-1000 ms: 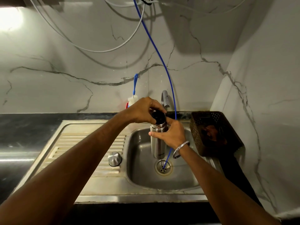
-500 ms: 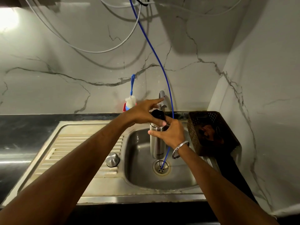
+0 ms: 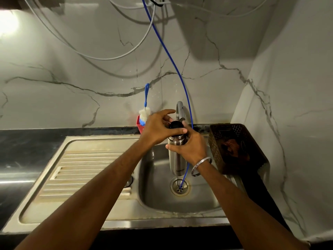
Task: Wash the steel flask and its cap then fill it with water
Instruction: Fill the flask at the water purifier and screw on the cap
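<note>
Left hand: the left hand (image 3: 158, 129) curls over the black cap (image 3: 176, 125), thumb across its front and fingers bent round the far side, forefinger raised off it.
Right hand: the right hand (image 3: 191, 147) wraps the upper body of the steel flask (image 3: 176, 159), fingers closed round it, holding it upright.
Flask position: between the two hands, hanging over the sink (image 3: 180, 212) bowl, its base above the drain (image 3: 179, 186) and apart from it.
Cap state: seated on the flask neck; whether it is loose or tight cannot be told.
Risk, slip: only the right hand bears the flask, so a hard twist against a stuck cap could turn the smooth steel in the palm and drop it into the bowl.
Risk, cap: if it frees suddenly, the cap may jump from the left hand's fingertips and fall toward the drain.
Risk, snag: the blue tube (image 3: 180, 83) runs down just behind the right hand into the drain; a jerk of the wrist could catch it.
Risk, knock: the tap (image 3: 180, 110) spout stands just beyond the left hand, near enough to strike when the cap lifts.
Beside the right hand: a dark perforated basket (image 3: 234, 150), near.
</note>
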